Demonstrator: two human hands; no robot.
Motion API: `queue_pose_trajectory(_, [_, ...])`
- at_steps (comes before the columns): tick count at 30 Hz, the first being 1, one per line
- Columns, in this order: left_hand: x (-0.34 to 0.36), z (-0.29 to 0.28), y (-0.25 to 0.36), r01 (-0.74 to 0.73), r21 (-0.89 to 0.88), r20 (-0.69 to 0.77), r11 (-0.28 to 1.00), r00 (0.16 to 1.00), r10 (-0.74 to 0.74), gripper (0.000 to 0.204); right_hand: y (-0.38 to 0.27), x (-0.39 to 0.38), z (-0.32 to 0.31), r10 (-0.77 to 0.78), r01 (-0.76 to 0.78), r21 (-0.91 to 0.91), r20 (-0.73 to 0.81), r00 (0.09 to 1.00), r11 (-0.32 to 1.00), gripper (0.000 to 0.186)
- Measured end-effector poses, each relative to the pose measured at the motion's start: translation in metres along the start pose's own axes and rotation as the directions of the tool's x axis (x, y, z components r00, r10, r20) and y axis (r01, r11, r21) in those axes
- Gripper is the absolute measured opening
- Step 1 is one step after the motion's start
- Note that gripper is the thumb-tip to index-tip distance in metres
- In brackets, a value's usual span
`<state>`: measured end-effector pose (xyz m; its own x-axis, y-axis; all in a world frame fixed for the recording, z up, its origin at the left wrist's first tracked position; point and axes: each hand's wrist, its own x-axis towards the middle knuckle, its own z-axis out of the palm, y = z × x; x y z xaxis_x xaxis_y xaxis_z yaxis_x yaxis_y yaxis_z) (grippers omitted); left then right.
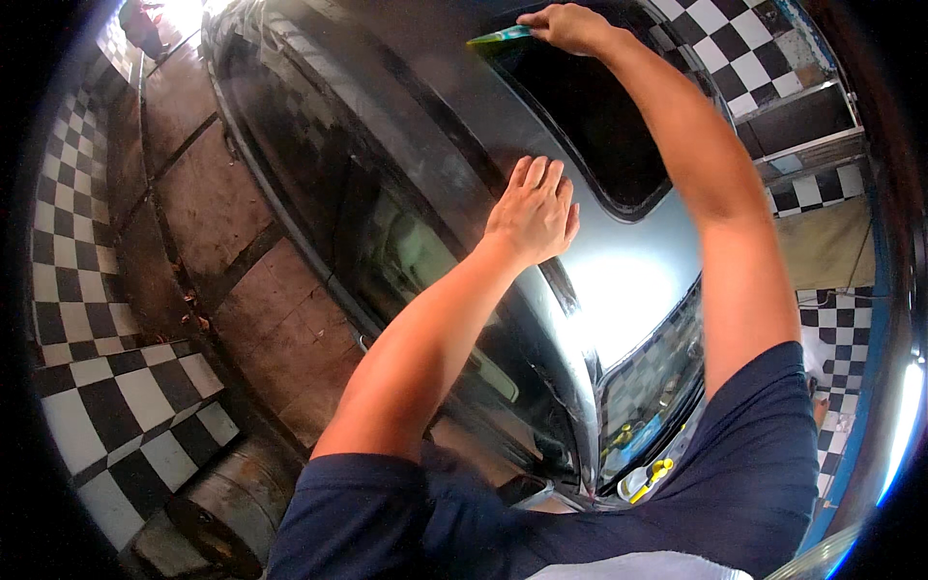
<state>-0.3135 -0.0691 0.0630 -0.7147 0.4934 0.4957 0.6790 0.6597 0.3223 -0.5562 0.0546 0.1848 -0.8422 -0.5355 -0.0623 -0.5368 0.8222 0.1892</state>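
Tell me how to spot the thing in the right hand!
Find the big grey car roof, then the dark glass panel in it. By the panel's upper-left edge, the right hand holds a thin, flat tool. Its bright green sets it apart from the grey roof and dark glass.

Black-and-white checkered tile wall (70,217) on left. Near left, low ledge in matching checkered tile (130,394). Floor between: reddish-brown, stained rectangular slabs (208,188), dark gaps, small dry brown debris (198,321) near the ledge. Far left blown out by white glare (184,14). Right side: more black-and-white checkered tile (742,53), flat olive-tan panel (829,244), long bright white light strip (903,435) at near right edge.
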Motion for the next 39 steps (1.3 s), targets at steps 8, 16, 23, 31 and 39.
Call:
queue_pose_trajectory(8, [0.002, -0.003, 0.002, -0.031, 0.026, -0.070, 0.999, 0.997, 0.033, 0.027, -0.017, -0.181, -0.010, 0.025, 0.000, -0.102, 0.242, 0.970, 0.995, 0.037])
queue_pose_trajectory(16, [0.005, -0.002, 0.005, -0.022, -0.006, -0.036, 1.000, 0.999, 0.022, 0.026, -0.031, -0.362, -0.009, 0.309, -0.201, -0.237, 0.648, 0.696, 0.951, 0.039])
queue_pose_trajectory(23, [0.006, -0.004, 0.005, -0.027, 0.075, 0.008, 0.997, 1.000, 0.026, 0.027, 0.025, -0.188, -0.031, -0.049, 0.038, -0.112, -0.097, 0.994, 0.993, 0.037])
queue_pose_trajectory(31, [0.004, -0.001, 0.003, -0.021, 0.094, 0.041, 0.995, 0.999, 0.017, 0.025, -0.030, -0.048, -0.014, 0.031, -0.034, 0.021, 0.142, 0.989, 0.999, 0.027])
queue_pose_trajectory(39, [0.003, 0.002, 0.004, -0.024, 0.090, 0.001, 0.996, 1.000, 0.024, 0.026, 0.020, -0.273, 0.017, 0.254, -0.217, -0.131, 0.491, 0.833, 0.967, 0.034])
